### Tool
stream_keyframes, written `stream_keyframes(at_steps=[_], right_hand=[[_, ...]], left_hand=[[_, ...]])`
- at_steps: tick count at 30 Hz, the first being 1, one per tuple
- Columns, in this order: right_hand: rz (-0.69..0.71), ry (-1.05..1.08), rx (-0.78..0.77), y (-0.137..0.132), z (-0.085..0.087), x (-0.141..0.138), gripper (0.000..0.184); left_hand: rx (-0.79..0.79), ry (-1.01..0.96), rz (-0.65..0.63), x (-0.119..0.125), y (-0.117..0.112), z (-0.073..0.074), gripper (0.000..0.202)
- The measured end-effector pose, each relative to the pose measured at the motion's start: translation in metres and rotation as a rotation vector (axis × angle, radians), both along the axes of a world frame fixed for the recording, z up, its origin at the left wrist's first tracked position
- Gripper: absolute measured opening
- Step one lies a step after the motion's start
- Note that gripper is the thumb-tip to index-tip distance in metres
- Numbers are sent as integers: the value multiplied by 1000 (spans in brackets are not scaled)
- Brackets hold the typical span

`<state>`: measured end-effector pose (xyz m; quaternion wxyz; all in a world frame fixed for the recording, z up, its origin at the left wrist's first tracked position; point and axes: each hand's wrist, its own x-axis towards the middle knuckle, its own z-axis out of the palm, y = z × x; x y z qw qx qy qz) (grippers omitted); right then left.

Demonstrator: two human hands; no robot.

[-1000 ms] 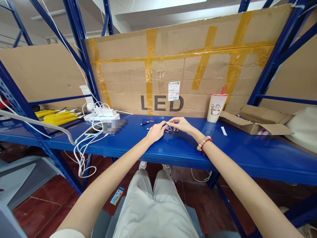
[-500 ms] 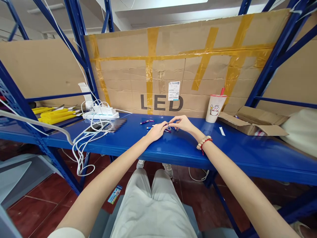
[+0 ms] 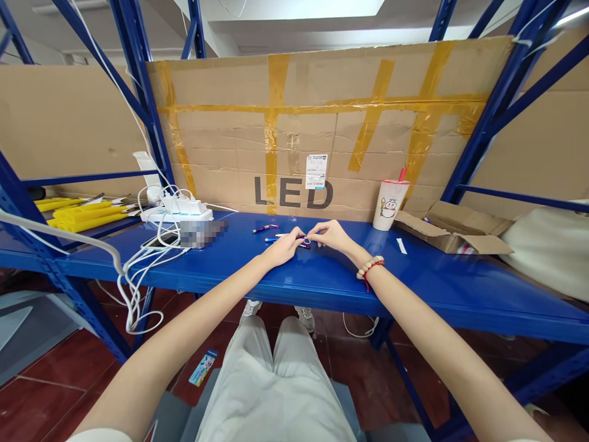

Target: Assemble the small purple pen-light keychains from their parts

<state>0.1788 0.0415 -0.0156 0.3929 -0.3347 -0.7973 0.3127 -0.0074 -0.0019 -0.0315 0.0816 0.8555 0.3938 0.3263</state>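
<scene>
Item in hand: small purple piece (image 3: 306,242), metal by its shine; too small to make out its shape. It sits low over the blue shelf surface (image 3: 322,276), about midway along its length and closer to the back edge than the front.
Left hand (image 3: 285,247): fingers curled in, tips closed on the piece from its left side; heel of the hand rests on the surface.
Right hand (image 3: 329,234): thumb and forefinger pinched on the same piece from the right; beaded bracelet (image 3: 369,268) on the wrist.
Progress, judged: one piece under work between both hands, not set down. How the fingers act on it cannot be read.
Not in hand: two slim purple pen-like items (image 3: 263,228) lie just left of the hands, apart from them, toward the back edge.
Back edge: taped cardboard sheet (image 3: 294,123) marked LED, standing upright.
Right of the hands: printed paper cup (image 3: 389,205) with red straw, near the back edge; white slip (image 3: 402,245); open cardboard box (image 3: 453,228) farther right.
Left end: white power strip (image 3: 177,212) with plugs, white cables (image 3: 138,276) hanging over the front edge, yellow-handled tools (image 3: 83,215) on the adjoining shelf.
</scene>
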Motion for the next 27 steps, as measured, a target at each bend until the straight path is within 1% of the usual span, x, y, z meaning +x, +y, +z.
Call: stream_keyframes(at_steps=[6,10,13,16,23,27], right_hand=[[-21,-36,2,1,-1,0,52],[-28,-43,-34,3,-1,1,54],[-34,-32,-73,4,-1,-1,57],[-38,-11,-93,3,0,-4,59],[0,44,-33,-2,8,-6,60],[35,80,11,-3,10,-2,61]], left_hand=[[34,-28,13,1,-3,2,12],[58,-41,10,1,-3,3,13],[71,-37,9,2,-3,3,18],[75,-25,36,4,-3,4,21],[47,-18,148,6,-1,4,22],[45,-9,160,4,-1,2,22]])
